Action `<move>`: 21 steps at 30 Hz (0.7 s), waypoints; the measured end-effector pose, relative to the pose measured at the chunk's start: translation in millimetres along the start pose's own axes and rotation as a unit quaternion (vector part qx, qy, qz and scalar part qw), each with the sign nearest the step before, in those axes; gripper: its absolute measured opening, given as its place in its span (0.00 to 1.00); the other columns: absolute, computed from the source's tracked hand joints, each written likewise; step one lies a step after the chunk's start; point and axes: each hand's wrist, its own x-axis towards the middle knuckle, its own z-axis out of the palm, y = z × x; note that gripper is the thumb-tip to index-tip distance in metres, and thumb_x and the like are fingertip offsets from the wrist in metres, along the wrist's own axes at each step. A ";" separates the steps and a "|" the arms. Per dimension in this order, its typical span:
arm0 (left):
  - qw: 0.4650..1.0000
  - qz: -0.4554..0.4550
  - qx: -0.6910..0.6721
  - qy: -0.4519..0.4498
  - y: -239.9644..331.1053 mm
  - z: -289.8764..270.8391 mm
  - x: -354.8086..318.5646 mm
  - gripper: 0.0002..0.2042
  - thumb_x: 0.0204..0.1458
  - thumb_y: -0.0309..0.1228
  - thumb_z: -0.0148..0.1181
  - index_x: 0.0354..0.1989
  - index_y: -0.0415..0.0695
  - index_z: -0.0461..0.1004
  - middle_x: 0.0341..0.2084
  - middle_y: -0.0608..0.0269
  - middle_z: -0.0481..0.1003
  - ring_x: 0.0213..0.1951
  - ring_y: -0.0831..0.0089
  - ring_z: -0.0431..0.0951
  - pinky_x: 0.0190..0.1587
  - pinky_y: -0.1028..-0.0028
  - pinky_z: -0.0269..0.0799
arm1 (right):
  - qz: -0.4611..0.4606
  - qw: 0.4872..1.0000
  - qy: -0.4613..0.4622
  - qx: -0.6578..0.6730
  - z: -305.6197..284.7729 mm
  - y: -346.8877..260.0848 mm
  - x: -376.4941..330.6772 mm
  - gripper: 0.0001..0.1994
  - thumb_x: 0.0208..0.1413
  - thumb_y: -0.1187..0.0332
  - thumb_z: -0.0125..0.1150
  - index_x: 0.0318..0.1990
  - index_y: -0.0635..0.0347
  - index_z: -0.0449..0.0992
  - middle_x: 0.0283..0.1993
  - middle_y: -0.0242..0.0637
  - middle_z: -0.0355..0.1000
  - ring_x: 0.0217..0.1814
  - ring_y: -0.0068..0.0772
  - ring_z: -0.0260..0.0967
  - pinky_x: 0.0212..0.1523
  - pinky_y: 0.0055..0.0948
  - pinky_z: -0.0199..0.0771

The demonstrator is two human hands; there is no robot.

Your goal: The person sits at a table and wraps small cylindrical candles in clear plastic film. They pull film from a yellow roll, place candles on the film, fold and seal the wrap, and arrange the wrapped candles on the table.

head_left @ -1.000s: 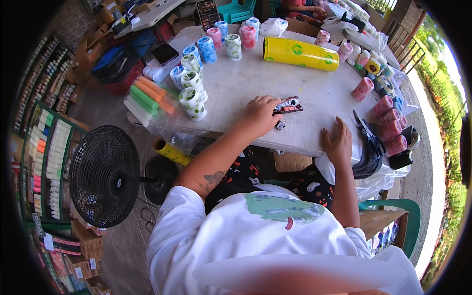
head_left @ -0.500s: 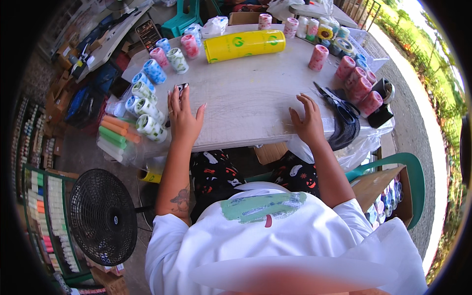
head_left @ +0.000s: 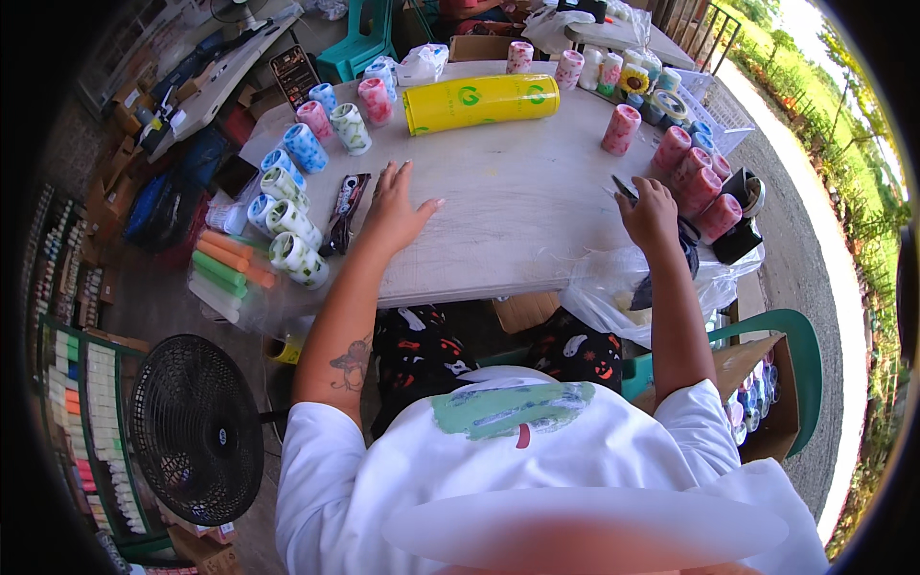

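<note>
The fingers point(head_left: 401, 179) of the left hand point(head_left: 390, 217) are loosely spread with the thumb out wide, holding nothing, over the white rectangular table point(head_left: 508, 216). The right hand's point(head_left: 654, 222) fingers are half-curled over the pointed metal scissors point(head_left: 623, 186); whether they grip is hidden. The slim, dark-looking blades poke out towards ten o'clock from them. At nine o'clock from the left fingers, just beside, lies a narrow, glossy, dark brown plastic packet point(head_left: 347, 209). Green-patterned white cylinders point(head_left: 296, 226) stand beyond it; red-and-white marbled cylinders point(head_left: 692, 172) sit at two o'clock from the right hand. Farther off, towards twelve, lies a yellow plastic-wrapped roll point(head_left: 484, 103).
</note>
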 end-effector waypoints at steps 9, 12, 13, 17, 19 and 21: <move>0.841 -0.090 -0.515 0.138 -67.0 61.4 155.2 0.31 0.56 0.46 0.55 0.60 0.35 0.58 0.56 0.47 0.66 0.58 0.61 0.65 0.56 0.69 0.61 | 0.033 0.883 -0.062 0.465 126.6 -48.1 153.3 0.25 0.59 0.70 0.54 0.64 0.63 0.59 0.66 0.51 0.58 0.69 0.41 0.55 0.65 0.30 0.55; 0.823 -0.074 -0.545 0.144 -42.6 66.3 166.6 0.24 0.58 0.44 0.52 0.53 0.35 0.65 0.48 0.52 0.71 0.49 0.65 0.70 0.50 0.70 0.64 | 0.080 0.865 -0.047 0.492 136.8 -41.9 169.4 0.35 0.58 0.75 0.53 0.69 0.64 0.42 0.67 0.52 0.54 0.69 0.41 0.54 0.65 0.29 0.53; 0.830 -0.075 -0.535 0.143 -29.1 68.3 162.5 0.22 0.59 0.44 0.52 0.50 0.35 0.68 0.46 0.54 0.73 0.47 0.67 0.71 0.49 0.70 0.64 | 0.104 0.857 -0.044 0.503 137.6 -40.3 172.2 0.36 0.58 0.75 0.53 0.69 0.63 0.39 0.67 0.52 0.54 0.68 0.41 0.55 0.64 0.28 0.54; 0.861 -0.170 -0.452 0.157 -9.4 54.2 133.7 0.21 0.60 0.45 0.49 0.45 0.37 0.71 0.40 0.56 0.74 0.41 0.71 0.70 0.47 0.72 0.63 | 0.104 0.858 -0.123 0.487 122.2 -43.8 161.7 0.41 0.58 0.73 0.55 0.71 0.55 0.33 0.52 0.46 0.68 0.48 0.29 0.66 0.48 0.24 0.67; 0.841 -0.185 -0.485 0.153 -4.2 37.5 108.0 0.21 0.61 0.45 0.48 0.45 0.37 0.70 0.41 0.57 0.74 0.42 0.71 0.70 0.48 0.72 0.63 | 0.033 0.891 -0.105 0.439 97.2 -53.8 134.0 0.38 0.58 0.73 0.56 0.71 0.52 0.39 0.46 0.43 0.69 0.45 0.27 0.66 0.44 0.23 0.69; 0.820 -0.180 -0.527 0.133 2.9 28.9 75.4 0.20 0.61 0.45 0.48 0.45 0.37 0.70 0.41 0.58 0.74 0.43 0.72 0.69 0.48 0.73 0.61 | -0.009 0.914 -0.120 0.388 69.4 -47.6 102.8 0.35 0.57 0.71 0.57 0.70 0.48 0.46 0.48 0.46 0.68 0.46 0.32 0.66 0.45 0.26 0.69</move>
